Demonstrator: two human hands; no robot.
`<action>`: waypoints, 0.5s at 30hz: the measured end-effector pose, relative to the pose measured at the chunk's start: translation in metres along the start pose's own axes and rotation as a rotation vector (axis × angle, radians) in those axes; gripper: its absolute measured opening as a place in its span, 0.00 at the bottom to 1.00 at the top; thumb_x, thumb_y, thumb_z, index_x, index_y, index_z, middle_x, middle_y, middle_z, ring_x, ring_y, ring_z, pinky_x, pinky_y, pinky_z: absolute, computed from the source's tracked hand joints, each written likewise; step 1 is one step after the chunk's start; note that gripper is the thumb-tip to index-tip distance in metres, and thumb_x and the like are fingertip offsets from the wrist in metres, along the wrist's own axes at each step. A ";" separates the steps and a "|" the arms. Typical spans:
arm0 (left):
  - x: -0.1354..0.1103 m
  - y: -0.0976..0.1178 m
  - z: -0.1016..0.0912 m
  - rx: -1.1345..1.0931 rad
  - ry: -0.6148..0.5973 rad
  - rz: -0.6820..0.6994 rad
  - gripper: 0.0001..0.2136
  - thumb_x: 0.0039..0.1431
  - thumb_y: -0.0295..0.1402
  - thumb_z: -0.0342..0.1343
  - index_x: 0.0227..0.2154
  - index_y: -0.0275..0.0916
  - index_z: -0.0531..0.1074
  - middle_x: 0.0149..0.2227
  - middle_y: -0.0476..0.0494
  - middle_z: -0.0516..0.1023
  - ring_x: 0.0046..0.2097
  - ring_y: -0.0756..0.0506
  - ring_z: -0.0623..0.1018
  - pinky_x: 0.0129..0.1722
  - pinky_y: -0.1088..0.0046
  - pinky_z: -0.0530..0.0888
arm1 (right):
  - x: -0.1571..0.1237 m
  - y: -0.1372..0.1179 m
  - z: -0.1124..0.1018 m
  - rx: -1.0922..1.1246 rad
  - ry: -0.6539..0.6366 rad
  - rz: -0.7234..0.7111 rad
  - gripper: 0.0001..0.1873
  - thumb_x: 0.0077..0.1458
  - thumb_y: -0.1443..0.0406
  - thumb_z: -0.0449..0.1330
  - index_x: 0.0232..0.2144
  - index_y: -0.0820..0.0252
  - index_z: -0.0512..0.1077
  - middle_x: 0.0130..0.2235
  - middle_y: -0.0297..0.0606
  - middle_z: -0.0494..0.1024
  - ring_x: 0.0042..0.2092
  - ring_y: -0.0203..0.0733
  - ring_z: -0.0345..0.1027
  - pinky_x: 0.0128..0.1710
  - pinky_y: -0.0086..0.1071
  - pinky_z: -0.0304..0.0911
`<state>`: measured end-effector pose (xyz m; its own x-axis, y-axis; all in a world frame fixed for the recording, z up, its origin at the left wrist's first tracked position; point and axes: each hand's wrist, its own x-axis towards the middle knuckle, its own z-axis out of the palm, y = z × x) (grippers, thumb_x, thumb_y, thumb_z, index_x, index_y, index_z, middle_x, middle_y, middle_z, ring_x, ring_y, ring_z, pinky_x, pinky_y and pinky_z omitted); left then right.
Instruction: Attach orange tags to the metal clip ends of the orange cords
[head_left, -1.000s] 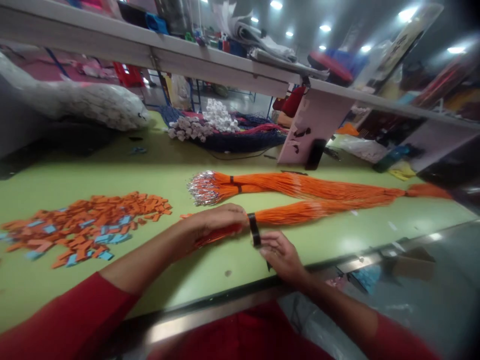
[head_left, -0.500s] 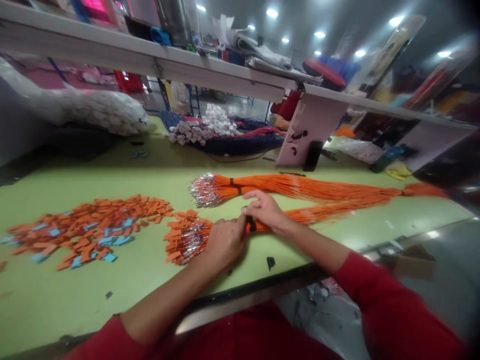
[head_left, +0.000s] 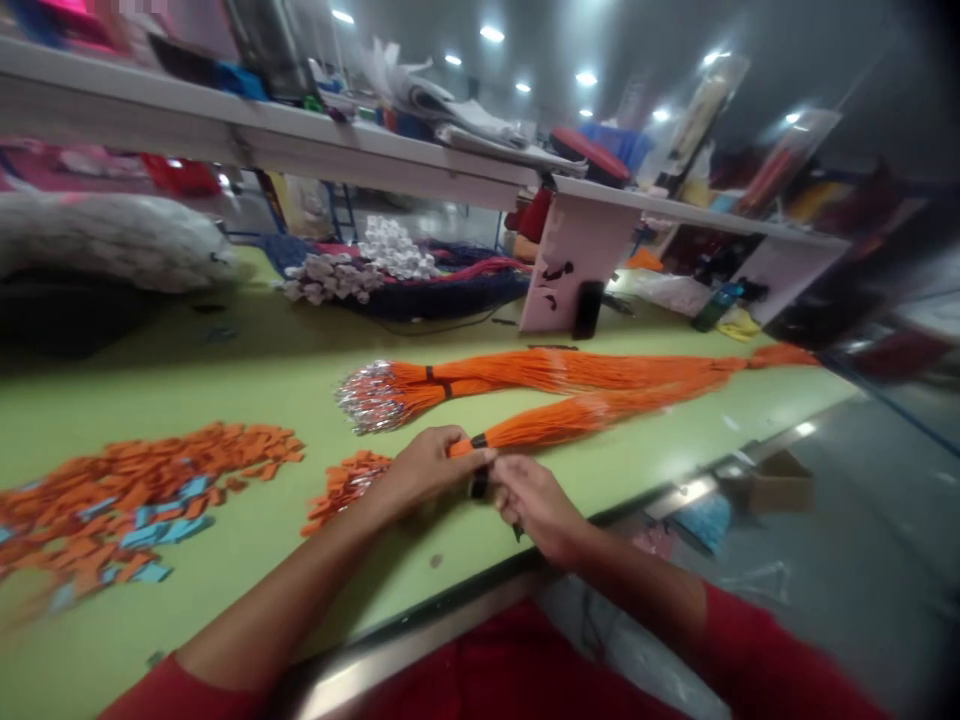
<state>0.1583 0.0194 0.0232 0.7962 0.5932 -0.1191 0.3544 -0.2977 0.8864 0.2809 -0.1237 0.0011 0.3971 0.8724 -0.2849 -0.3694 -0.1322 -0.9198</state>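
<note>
The lower bundle of orange cords [head_left: 547, 428] lies on the green work table [head_left: 225, 610], and its near end is inside the person's two hands, close to the table's front edge. Two red sleeves [head_left: 176, 692] come in from the bottom of the view. The left hand [head_left: 427, 475] is curled around the bundle, with the fingers [head_left: 457, 452] together and closed on the cords. The right hand [head_left: 536, 505] meets it from the other side, and its fingers [head_left: 517, 478] are together, with the tips touching the left hand's fingers. One black strip [head_left: 478, 485] shows between the two hands; the fingers hide most of it, so I cannot tell if the right hand grips it or only touches it. Just beside the left hand is one small pile of orange tags [head_left: 345, 487], and further left is one bigger pile of orange and blue tags [head_left: 142, 500], cut off by the picture edge. Behind the hands lies a second orange bundle [head_left: 525, 372] with silver tips [head_left: 366, 397] and one black band [head_left: 439, 380]; the two bundles come together at the far right. Further away, white rolls [head_left: 330, 280] rest on a dark blue net [head_left: 450, 298], and they are too many to count exactly.
</note>
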 end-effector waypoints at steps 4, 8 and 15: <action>0.000 -0.008 0.003 0.074 0.010 0.008 0.19 0.48 0.50 0.59 0.24 0.37 0.70 0.21 0.53 0.65 0.24 0.50 0.64 0.22 0.77 0.58 | 0.014 -0.006 0.003 -0.008 -0.125 0.098 0.24 0.38 0.49 0.73 0.29 0.61 0.73 0.26 0.30 0.71 0.21 0.26 0.50 0.19 0.25 0.39; -0.001 -0.012 0.001 0.061 -0.018 -0.040 0.20 0.46 0.52 0.61 0.22 0.38 0.67 0.19 0.55 0.62 0.22 0.51 0.62 0.20 0.77 0.56 | 0.014 -0.007 0.007 -0.052 -0.135 0.055 0.17 0.39 0.58 0.73 0.28 0.61 0.73 0.26 0.31 0.74 0.26 0.31 0.61 0.24 0.25 0.53; -0.002 -0.007 0.000 0.112 -0.069 -0.081 0.22 0.47 0.55 0.60 0.21 0.39 0.68 0.17 0.54 0.64 0.21 0.50 0.63 0.19 0.77 0.56 | 0.015 -0.017 0.008 -0.166 -0.205 0.263 0.10 0.55 0.67 0.51 0.26 0.62 0.69 0.23 0.33 0.72 0.25 0.35 0.64 0.23 0.27 0.53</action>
<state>0.1538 0.0205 0.0173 0.7935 0.5667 -0.2219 0.4681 -0.3352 0.8176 0.2860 -0.1044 0.0143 0.1243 0.8720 -0.4734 -0.2884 -0.4247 -0.8582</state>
